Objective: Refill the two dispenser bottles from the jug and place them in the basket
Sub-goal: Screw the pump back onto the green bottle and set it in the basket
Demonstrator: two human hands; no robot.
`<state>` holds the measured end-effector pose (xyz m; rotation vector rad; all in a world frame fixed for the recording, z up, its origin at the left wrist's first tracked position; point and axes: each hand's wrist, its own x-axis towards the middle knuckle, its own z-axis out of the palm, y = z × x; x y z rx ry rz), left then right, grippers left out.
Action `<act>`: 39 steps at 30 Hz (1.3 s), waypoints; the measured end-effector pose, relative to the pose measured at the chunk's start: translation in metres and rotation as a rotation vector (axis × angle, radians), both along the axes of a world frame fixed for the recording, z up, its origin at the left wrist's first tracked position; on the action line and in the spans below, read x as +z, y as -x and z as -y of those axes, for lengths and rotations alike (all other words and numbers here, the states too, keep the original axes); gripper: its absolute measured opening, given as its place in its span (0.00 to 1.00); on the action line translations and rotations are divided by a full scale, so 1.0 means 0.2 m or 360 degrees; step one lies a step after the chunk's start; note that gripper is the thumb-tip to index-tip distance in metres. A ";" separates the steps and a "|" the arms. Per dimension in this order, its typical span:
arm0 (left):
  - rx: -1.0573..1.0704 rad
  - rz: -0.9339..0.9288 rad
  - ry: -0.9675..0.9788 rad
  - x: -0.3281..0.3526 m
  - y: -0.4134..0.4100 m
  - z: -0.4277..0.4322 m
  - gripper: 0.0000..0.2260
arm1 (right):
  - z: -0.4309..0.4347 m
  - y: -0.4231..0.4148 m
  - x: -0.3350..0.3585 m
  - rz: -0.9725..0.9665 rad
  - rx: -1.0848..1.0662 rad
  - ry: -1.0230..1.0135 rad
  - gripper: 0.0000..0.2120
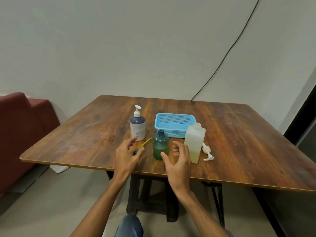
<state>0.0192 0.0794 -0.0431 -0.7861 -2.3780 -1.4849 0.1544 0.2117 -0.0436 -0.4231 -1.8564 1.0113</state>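
Head view. A white-and-blue dispenser bottle (137,129) stands upright on the wooden table (239,134), pump fitted, left of the blue basket (176,133). A green bottle (160,146), uncapped and partly filled, stands just in front of the basket. The translucent jug (195,142) stands upright at the basket's near right corner, with a little pale liquid at its bottom. A white pump (207,152) lies beside the jug. A yellow-tubed pump (145,143) lies between the two bottles. The left hand (127,153) is held over it, fingers loosely spread, nothing grasped. The right hand (178,159) is held between green bottle and jug, fingers relaxed, nothing grasped.
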 end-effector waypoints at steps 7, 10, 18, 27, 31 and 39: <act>0.0169 0.0185 0.0377 -0.18 0.06 0.00 0.31 | -0.01 0.17 -0.11 0.0368 -0.0028 0.0259 0.37; 0.0258 0.0084 0.0460 -0.18 0.08 -0.03 0.27 | -0.05 0.22 -0.12 0.0409 0.0022 0.0312 0.38; 0.0192 -0.0009 0.0296 -0.16 0.06 -0.02 0.13 | -0.08 0.27 -0.12 0.0450 0.0069 0.0328 0.33; 0.0197 -0.0081 -0.0084 0.07 0.03 0.03 0.16 | -0.10 0.26 -0.14 0.0401 0.0093 0.0320 0.32; 0.0154 -0.0087 -0.0285 0.19 0.03 0.05 0.14 | -0.10 0.26 -0.14 0.0412 0.0081 0.0300 0.32; 0.0043 -0.0136 -0.0404 0.36 0.00 -0.06 0.04 | -0.10 0.27 -0.14 0.0417 0.0063 0.0289 0.34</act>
